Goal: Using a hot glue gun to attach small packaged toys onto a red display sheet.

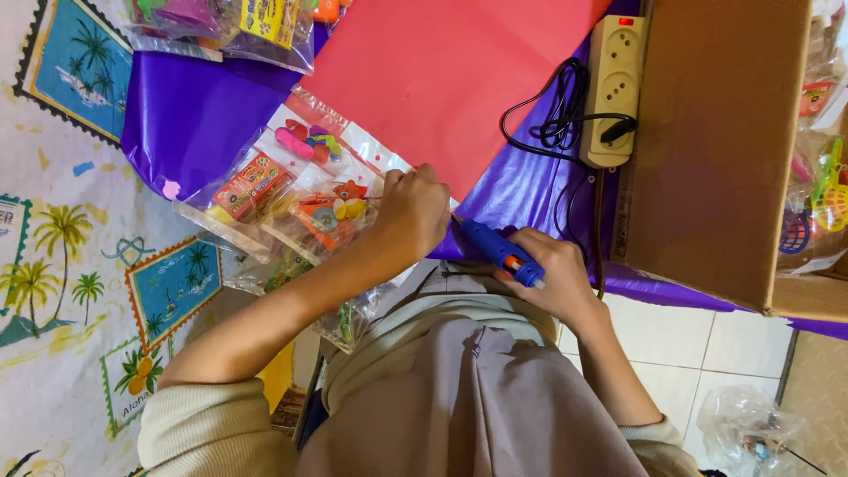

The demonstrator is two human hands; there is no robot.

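Closest to the lens, the right hand [555,276] is closed around a blue plastic glue gun [500,250], its nozzle aimed at the lower edge of a large red paper sheet [442,71], probably so the tip meets the seam. Just beside it, the left hand [408,212] is curled shut, pressing down a clear plastic bag of small colourful toys [309,190] where it meets the red sheet on the purple plastic cover [190,110]. Behind, a black cord [556,115] runs to a beige power strip [616,84] lying against a brown cardboard box [715,141].
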